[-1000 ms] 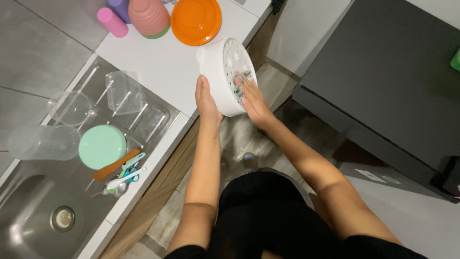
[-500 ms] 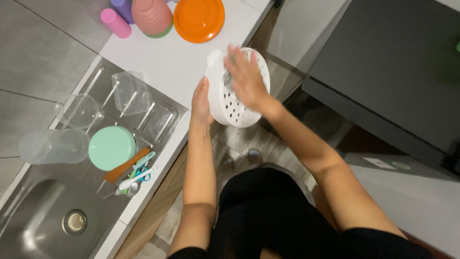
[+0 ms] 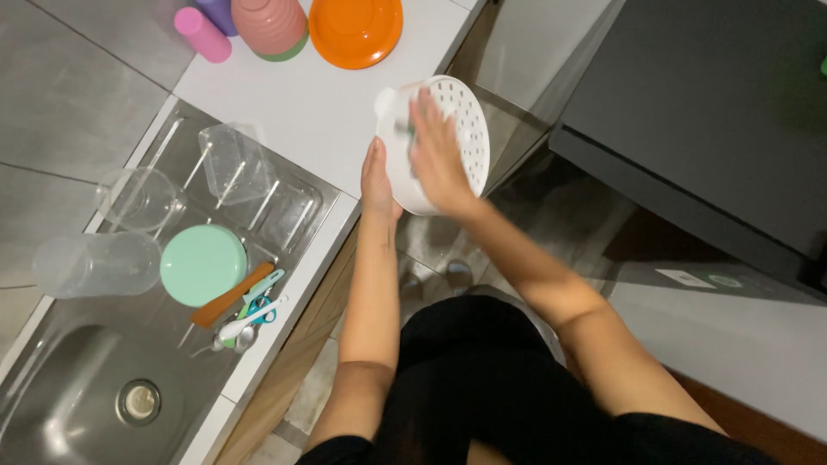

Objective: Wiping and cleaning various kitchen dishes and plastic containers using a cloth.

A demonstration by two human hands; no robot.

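The white round plastic colander (image 3: 457,120), perforated all over, was tilted on edge over the rim of the white countertop (image 3: 293,95), held off the surface. The left hand (image 3: 377,176) cupped its outer wall from below, fingers curled against it; the right hand (image 3: 438,155) lay spread inside the bowl, blurred. It seemed mid-handling, not set down. Clear cups stood on the metal draining rack (image 3: 258,202) nearby.
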